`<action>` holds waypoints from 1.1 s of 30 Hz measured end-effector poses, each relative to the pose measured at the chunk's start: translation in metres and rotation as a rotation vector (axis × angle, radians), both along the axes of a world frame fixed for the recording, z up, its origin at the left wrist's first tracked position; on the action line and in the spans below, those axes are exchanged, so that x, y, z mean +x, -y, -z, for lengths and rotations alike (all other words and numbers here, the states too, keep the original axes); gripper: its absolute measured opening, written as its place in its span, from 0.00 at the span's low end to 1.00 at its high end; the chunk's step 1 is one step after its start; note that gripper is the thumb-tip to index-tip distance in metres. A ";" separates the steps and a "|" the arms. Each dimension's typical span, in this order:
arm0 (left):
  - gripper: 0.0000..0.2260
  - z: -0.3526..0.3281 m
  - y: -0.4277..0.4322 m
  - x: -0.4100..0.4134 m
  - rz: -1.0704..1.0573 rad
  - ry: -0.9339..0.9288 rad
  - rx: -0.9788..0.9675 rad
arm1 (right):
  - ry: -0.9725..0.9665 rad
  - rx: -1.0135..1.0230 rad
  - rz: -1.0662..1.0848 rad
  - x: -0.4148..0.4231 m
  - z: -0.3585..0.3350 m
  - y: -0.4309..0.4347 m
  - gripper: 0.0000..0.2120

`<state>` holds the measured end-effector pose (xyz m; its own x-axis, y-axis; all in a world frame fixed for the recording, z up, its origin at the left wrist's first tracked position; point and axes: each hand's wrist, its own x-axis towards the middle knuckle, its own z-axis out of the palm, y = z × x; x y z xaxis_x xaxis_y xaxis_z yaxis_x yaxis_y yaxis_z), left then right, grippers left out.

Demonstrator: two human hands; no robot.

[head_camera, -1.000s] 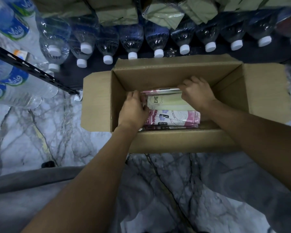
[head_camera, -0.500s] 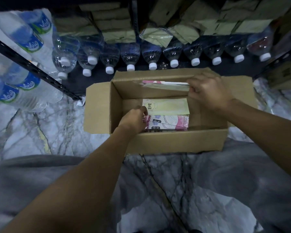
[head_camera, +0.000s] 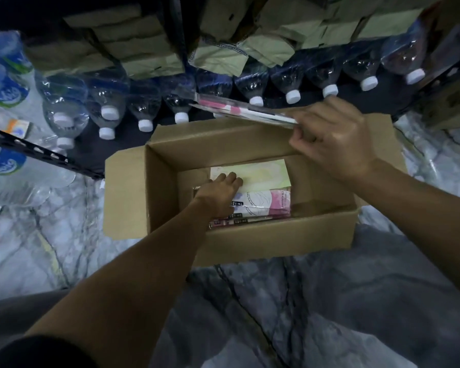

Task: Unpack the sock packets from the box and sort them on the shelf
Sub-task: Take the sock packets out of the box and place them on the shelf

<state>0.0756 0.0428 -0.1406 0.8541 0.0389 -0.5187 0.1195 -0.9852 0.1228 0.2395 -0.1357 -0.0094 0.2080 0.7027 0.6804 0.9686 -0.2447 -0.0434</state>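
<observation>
An open cardboard box (head_camera: 276,240) stands on the marble floor in front of a shelf. Inside lie sock packets: a pale yellow-green one (head_camera: 263,173) on top and pink-and-white ones (head_camera: 266,203) below it. My left hand (head_camera: 218,192) reaches down into the box, its fingers lying on the left end of the yellow-green packet. My right hand (head_camera: 335,136) grips the right end of a thin stack of pink-and-white packets (head_camera: 237,108), held edge-on above the box's far wall.
The dark lower shelf (head_camera: 122,139) behind the box holds several plastic water bottles (head_camera: 106,102) lying with white caps toward me. Olive-green packets (head_camera: 218,59) are stacked above them. More bottles lie at the left, and a cardboard carton (head_camera: 454,102) stands at the right.
My right hand has lifted the pink-and-white packets out of the box and toward the shelf. My left hand has moved from the pink packets onto the yellow-green packet.
</observation>
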 end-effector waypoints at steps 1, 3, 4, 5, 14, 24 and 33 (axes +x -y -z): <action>0.31 0.004 0.000 0.002 0.014 0.005 0.006 | -0.004 0.006 0.007 0.001 0.000 -0.002 0.08; 0.31 0.010 -0.001 0.006 0.018 0.036 0.000 | -0.008 0.020 0.006 0.001 0.000 -0.007 0.08; 0.31 0.012 -0.003 0.007 -0.001 0.058 -0.021 | -0.010 0.028 0.000 0.001 0.000 -0.009 0.08; 0.30 0.014 -0.006 0.008 -0.031 0.078 -0.050 | -0.009 0.033 -0.005 0.001 -0.001 -0.011 0.08; 0.20 0.007 0.007 0.019 0.034 0.090 0.153 | -0.066 0.004 -0.017 -0.008 -0.005 -0.015 0.09; 0.10 -0.059 -0.004 -0.009 -0.124 0.497 0.055 | -0.154 0.003 -0.007 -0.019 -0.035 -0.013 0.07; 0.06 -0.140 0.012 -0.063 -0.279 0.765 -0.108 | -0.250 0.020 0.017 -0.043 -0.091 -0.004 0.10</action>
